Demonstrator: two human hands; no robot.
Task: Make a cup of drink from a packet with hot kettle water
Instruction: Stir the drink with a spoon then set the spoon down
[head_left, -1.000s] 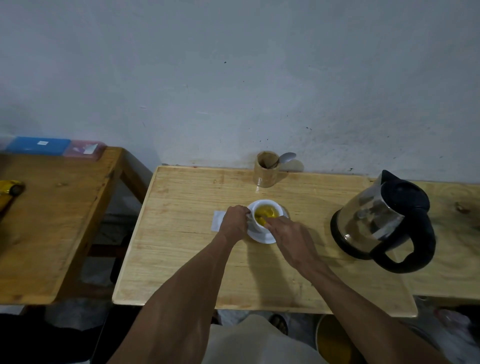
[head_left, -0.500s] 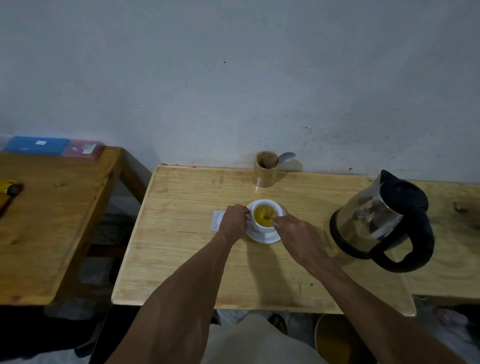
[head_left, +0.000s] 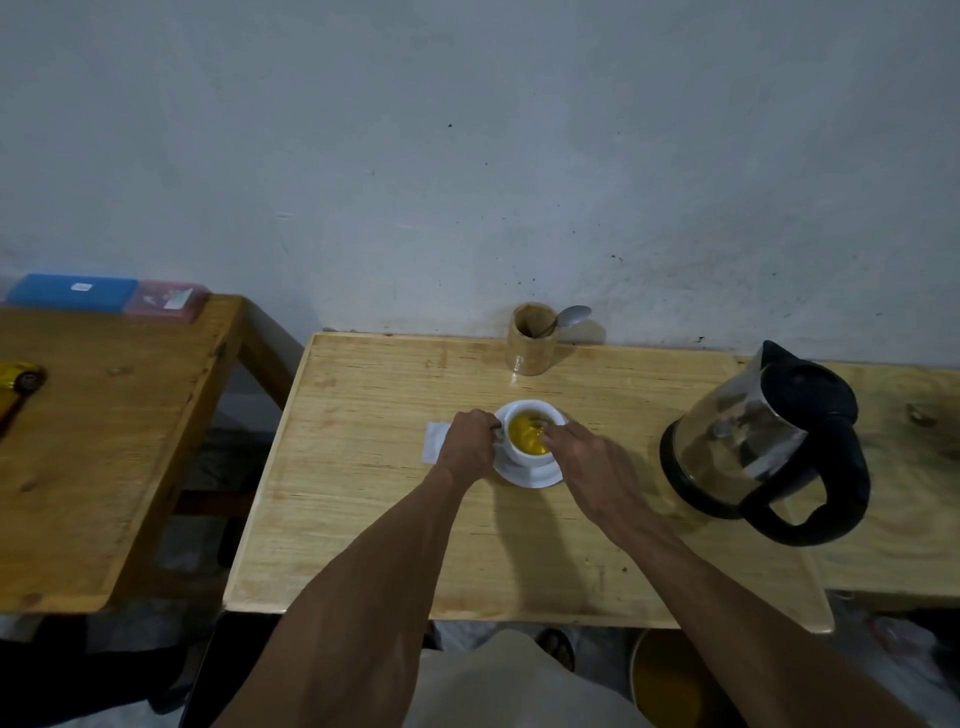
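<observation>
Cup (head_left: 535, 434), white, full of yellow drink, sits on a white saucer (head_left: 530, 475) mid-table, toward the far edge. Left hand (head_left: 467, 441) at the cup's left side, fingers curled together against the handle area; the grip itself is hidden by the knuckles. Right hand (head_left: 592, 467) at the cup's right rim, fingers pinched together over the drink; something thin and blurred shows at the fingertips, cannot tell what. White packet (head_left: 434, 441) lies flat on the table (head_left: 363, 519) just left of the left hand, partly covered by it. Kettle (head_left: 763, 441), steel with black handle and lid, stands to the right, well apart from the cup. Wooden holder (head_left: 531, 340) with a spoon (head_left: 569, 317) stands at the far edge by the wall.
</observation>
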